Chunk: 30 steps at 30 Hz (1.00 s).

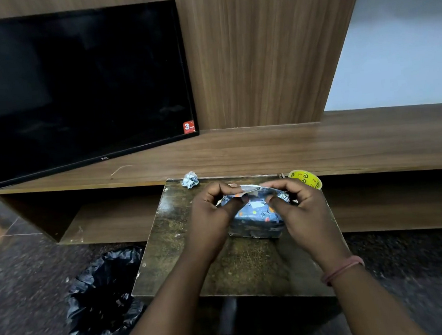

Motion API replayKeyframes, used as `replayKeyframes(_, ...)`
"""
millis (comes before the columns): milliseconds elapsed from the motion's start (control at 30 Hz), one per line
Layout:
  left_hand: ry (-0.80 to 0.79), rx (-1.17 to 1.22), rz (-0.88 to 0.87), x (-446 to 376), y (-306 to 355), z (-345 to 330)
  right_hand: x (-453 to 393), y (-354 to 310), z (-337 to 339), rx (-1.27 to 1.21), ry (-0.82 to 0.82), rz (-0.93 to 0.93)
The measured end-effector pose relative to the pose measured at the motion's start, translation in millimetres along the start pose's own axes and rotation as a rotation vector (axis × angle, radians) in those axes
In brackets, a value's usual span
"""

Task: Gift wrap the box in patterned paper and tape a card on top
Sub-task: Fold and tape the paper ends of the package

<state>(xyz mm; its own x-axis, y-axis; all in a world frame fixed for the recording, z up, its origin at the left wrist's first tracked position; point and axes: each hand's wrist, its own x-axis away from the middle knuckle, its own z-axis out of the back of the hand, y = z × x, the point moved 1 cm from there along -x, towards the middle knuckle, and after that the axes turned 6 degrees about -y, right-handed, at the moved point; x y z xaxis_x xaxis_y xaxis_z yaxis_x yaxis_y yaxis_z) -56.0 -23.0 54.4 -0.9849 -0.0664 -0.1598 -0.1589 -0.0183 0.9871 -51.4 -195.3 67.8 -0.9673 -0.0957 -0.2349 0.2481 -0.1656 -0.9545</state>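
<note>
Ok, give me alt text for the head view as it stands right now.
Both hands, left hand and right hand, pinch a paper flap over a box in patterned paper on a small worn table. A yellow tape roll and a crumpled paper scrap lie behind it.

We see a dark television (76, 88) standing far left on a wooden shelf (292, 146), and a bin lined with a black bag (103, 295) on the floor near left.
</note>
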Motion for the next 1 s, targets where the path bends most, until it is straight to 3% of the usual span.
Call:
replayKeyframes(200,-0.054,0.189,-0.001,-0.6,6.6,1.9,-5.3,0.1,-0.9,-0.262,0.004,-0.131)
replayKeyframes(367,-0.067,0.002,-0.014,3.5,-5.8,1.7,2.2,7.3,-6.6,-0.053,0.028,-0.048)
replayKeyframes(500,-0.118,-0.075,-0.011,4.2,-4.1,7.1,7.1,11.0,-9.2,-0.115,0.015,-0.086)
replayKeyframes(633,-0.177,-0.164,-0.071,6.4,-2.7,15.2,10.9,13.6,-8.9,-0.063,-0.007,0.023)
replayKeyframes(800,-0.186,-0.342,-0.228,10.2,-1.5,19.3,11.7,18.8,-11.2,-0.035,0.042,0.099)
replayKeyframes(900,-0.167,-0.569,-0.382,15.2,-2.8,23.8,10.9,19.4,-11.7,-0.055,0.041,0.040)
replayKeyframes(1000,-0.161,-0.652,-0.461,21.7,-2.6,23.7,9.2,17.5,-10.7,-0.082,0.034,-0.009)
